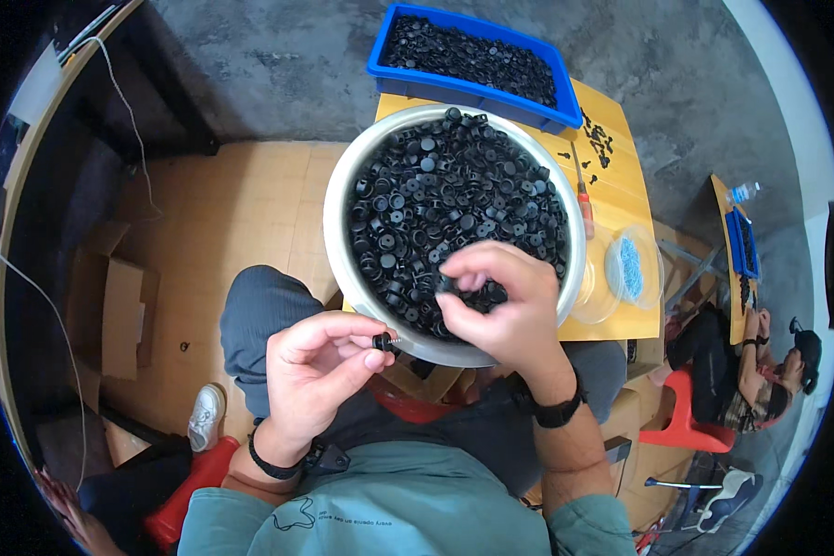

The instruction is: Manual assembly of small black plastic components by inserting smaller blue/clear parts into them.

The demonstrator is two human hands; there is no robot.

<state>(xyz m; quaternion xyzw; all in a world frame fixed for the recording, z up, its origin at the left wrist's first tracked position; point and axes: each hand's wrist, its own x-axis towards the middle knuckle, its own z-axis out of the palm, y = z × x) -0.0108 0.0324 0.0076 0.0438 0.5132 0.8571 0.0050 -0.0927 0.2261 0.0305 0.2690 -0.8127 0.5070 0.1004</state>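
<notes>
My left hand [320,371] pinches a small black plastic part [381,342] between thumb and fingertips, just outside the near rim of a big metal bowl [335,232]. A thin, threaded-looking metal piece [394,340] sticks out of this part to the right. The bowl is heaped with small round black plastic caps [463,185]. Over its near side, my right hand [514,301] has thumb and forefinger closed on a black cap [446,284]. That cap is partly covered by the fingers and a little blurred.
A blue bin [380,57] of small black parts stands behind the bowl. On the yellow table [625,199] lie a red-handled screwdriver [586,208], loose black pieces [599,144] and a clear tub of light-blue bits [628,269]. Another person [760,375] sits at far right.
</notes>
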